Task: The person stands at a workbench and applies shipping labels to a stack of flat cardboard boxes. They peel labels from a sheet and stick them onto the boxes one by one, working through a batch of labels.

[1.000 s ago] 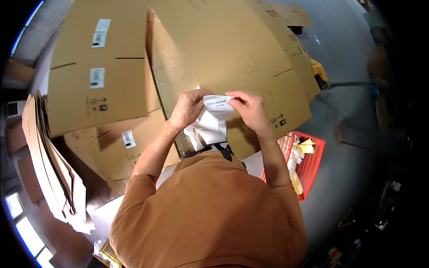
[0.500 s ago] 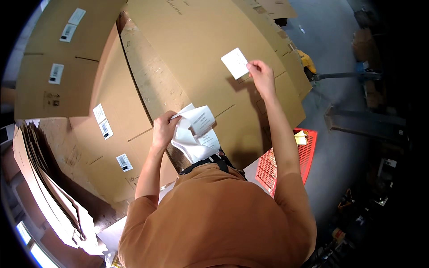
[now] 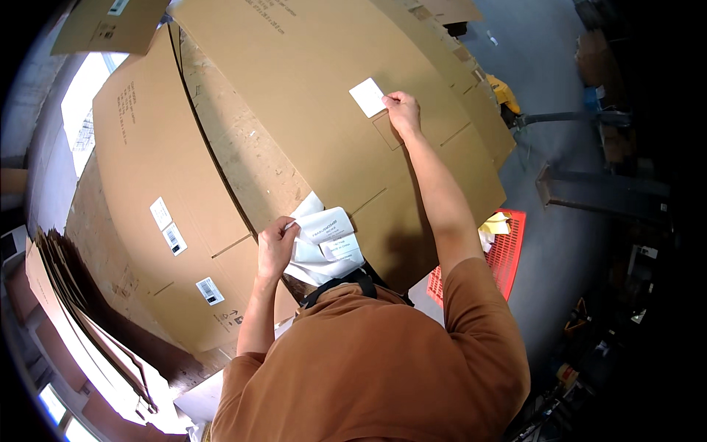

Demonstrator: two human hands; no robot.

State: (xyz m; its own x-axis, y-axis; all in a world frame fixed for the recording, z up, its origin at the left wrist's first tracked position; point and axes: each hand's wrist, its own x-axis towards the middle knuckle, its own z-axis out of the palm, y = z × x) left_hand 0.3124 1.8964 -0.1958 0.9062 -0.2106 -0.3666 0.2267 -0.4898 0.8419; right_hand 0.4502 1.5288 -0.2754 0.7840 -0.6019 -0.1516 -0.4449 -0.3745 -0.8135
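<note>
My right hand [image 3: 403,114] pinches the lower right edge of a white square label [image 3: 367,97] over the large flat cardboard sheet [image 3: 294,66]. Whether the label touches the cardboard, I cannot tell. A printed outline box shows on the sheet just below the label. Close to my body, my left hand [image 3: 275,243] grips a loosely folded strip of white printed labels [image 3: 328,236]. Left of a gap lies a second flat cardboard sheet [image 3: 140,140], bearing a pair of white labels [image 3: 169,225] and a single barcode label [image 3: 210,291].
A stack of folded cardboard [image 3: 81,317] stands at the left, and another cardboard piece [image 3: 110,33] is at the upper left. At my right a red plastic basket [image 3: 508,250] holds yellow and white paper scraps. Beyond it is a dark metal post base [image 3: 567,188].
My right hand has moved the label slightly left and lower against the sheet's printed box. The labelled cardboard at upper left has shifted up, mostly out of view. My left hand sits slightly lower.
</note>
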